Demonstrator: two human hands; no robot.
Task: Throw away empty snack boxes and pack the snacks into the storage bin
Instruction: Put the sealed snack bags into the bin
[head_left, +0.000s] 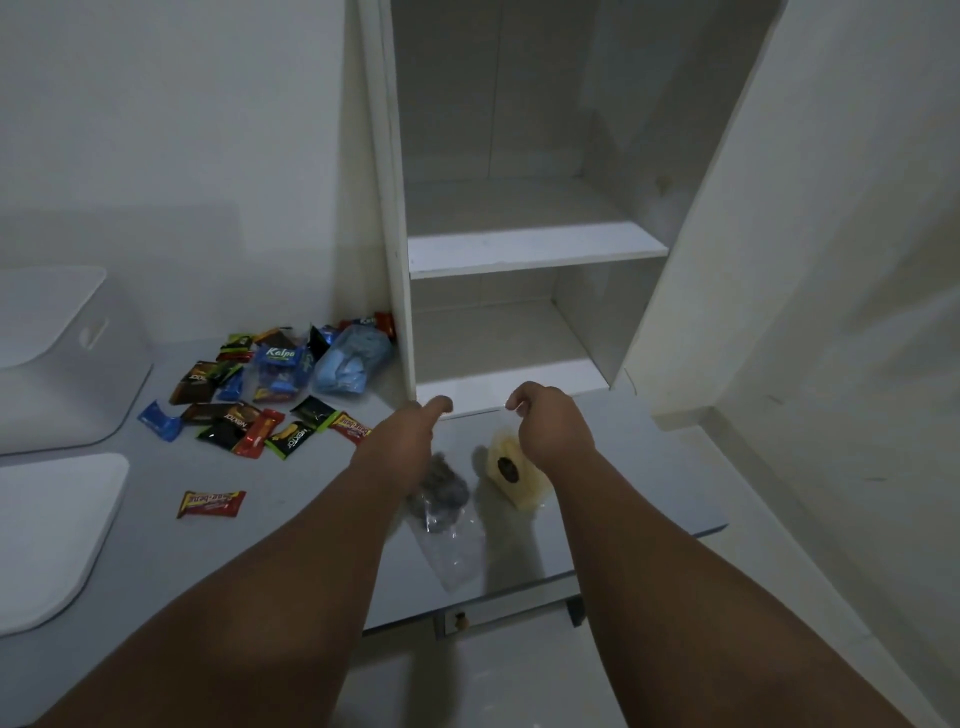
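Note:
My right hand (550, 423) pinches the clear top of a yellow snack bag (517, 475) that stands on the grey table (639, 467). My left hand (408, 431) hovers beside it with its fingers curled under and its thumb pointing right; what it holds, if anything, is hidden. A clear bag of dark snacks (441, 499) lies just below that hand. Several wrapped snacks (249, 410) are scattered at the left, with a blue bag (353, 364) behind them and a lone red bar (210, 503) nearer me. The white storage bin (62, 374) stands at the far left.
A white lid (47, 535) lies at the lower left of the table. Behind the hands an open white cabinet (535, 249) shows bare shelves, with its door (779, 208) swung out to the right. The table's front edge runs just below the bags.

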